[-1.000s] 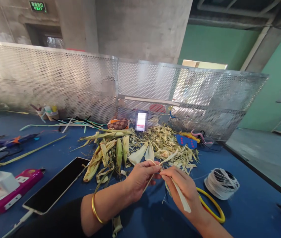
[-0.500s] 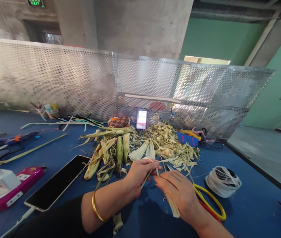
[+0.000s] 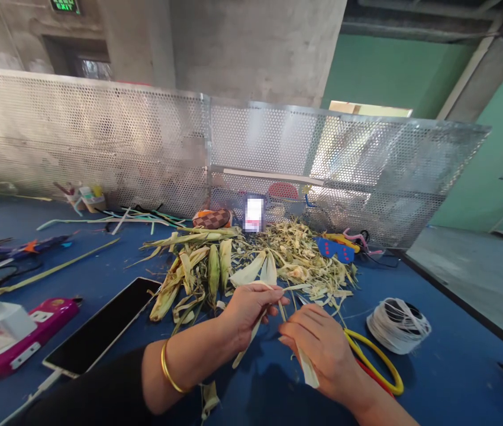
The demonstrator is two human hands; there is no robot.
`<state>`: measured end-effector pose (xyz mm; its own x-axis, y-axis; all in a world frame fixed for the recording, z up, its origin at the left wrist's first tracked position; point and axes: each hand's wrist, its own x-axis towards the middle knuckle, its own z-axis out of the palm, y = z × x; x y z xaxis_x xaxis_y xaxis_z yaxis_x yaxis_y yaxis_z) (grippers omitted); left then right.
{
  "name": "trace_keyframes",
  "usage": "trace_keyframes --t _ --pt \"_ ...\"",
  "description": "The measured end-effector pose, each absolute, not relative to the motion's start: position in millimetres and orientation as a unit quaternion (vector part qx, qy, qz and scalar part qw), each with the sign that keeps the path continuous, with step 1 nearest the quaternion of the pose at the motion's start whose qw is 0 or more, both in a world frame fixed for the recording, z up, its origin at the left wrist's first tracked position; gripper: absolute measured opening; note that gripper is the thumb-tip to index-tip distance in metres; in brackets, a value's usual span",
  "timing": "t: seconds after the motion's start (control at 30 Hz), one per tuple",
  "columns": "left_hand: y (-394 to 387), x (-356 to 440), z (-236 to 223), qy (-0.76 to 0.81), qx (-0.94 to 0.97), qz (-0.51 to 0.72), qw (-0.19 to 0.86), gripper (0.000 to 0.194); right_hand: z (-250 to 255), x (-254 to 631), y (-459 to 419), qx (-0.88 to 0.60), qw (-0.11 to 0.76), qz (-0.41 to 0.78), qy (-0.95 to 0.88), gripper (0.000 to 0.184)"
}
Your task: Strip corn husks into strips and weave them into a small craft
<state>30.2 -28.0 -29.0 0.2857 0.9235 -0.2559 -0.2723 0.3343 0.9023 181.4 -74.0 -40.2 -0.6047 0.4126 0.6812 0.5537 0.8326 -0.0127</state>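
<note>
Pale corn husk strips point(image 3: 250, 338) are pinched between the thumb and fingers of my left hand point(image 3: 251, 310), with ends sticking out above and below it. My right hand point(image 3: 316, 346), just to the right, is closed around another length of corn husk point(image 3: 308, 368) whose wide end hangs below the palm. A thin piece runs between the two hands. Beyond them lie broad cream husk leaves point(image 3: 251, 272), a bundle of greenish husks point(image 3: 213, 275) and a heap of shredded husk point(image 3: 305, 254).
A charging phone point(image 3: 103, 328) and a magenta power strip point(image 3: 51, 322) lie at left. On the right are a spool of white cord point(image 3: 397, 325), yellow-handled scissors point(image 3: 380, 361) and a blue piece with red dots point(image 3: 335, 249). A perforated metal screen point(image 3: 145, 148) closes off the back.
My right hand has moved slightly left and down, turning its back upward, with the husk in it. My left hand keeps its pinch; a husk end now hangs lower beneath it.
</note>
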Motion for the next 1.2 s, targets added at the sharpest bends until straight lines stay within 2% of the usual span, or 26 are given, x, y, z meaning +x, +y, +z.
trace_keyframes --t 0.13,0.2,0.3,0.33,0.4,0.43,0.5,0.63,0.77,0.87,1.0,1.2 --pt "-28.1 28.7 -25.3 0.420 0.387 0.409 0.712 0.020 -36.6 181.3 -75.2 -0.271 0.314 -0.090 -0.906 0.015" --pt "-27.2 27.5 -23.1 0.414 0.400 0.407 0.710 0.021 -34.8 184.9 -79.5 -0.242 0.320 -0.058 -0.914 0.024" --pt "-26.7 27.3 -22.2 0.426 0.441 0.417 0.670 0.023 -34.6 194.6 -85.5 -0.225 0.429 -0.001 -0.875 0.055" --pt "-27.3 27.8 -22.1 0.432 0.458 0.416 0.656 0.024 -34.8 197.9 -85.6 -0.247 0.478 0.007 -0.843 0.060" --pt "-30.2 29.0 -21.6 0.434 0.490 0.400 0.642 0.026 -35.1 202.7 -81.8 -0.334 0.533 -0.001 -0.777 0.054" --pt "-32.1 29.5 -21.1 0.428 0.505 0.386 0.643 0.027 -35.2 204.0 -77.9 -0.381 0.530 -0.016 -0.757 0.046" --pt "-35.9 29.9 -19.8 0.410 0.527 0.360 0.652 0.028 -35.5 204.6 -68.5 -0.438 0.477 -0.052 -0.761 0.031" --pt "-37.7 28.3 -19.4 0.405 0.539 0.347 0.652 0.027 -37.9 203.1 -55.3 -0.410 0.362 -0.052 -0.836 0.017" --pt "-34.7 26.3 -19.0 0.416 0.533 0.343 0.652 0.028 -39.2 204.1 -55.4 -0.426 0.380 -0.050 -0.820 0.012" --pt "-33.9 25.4 -17.1 0.412 0.522 0.343 0.663 0.030 -37.0 204.3 -57.5 -0.435 0.391 -0.056 -0.809 0.015" --pt "-33.1 24.4 -16.6 0.408 0.461 0.318 0.721 0.036 -34.2 203.0 -58.4 -0.425 0.372 -0.054 -0.823 0.018" --pt "-29.9 25.4 -23.0 0.402 0.378 0.286 0.783 0.028 -32.5 203.6 -59.2 -0.429 0.335 -0.095 -0.833 0.019"
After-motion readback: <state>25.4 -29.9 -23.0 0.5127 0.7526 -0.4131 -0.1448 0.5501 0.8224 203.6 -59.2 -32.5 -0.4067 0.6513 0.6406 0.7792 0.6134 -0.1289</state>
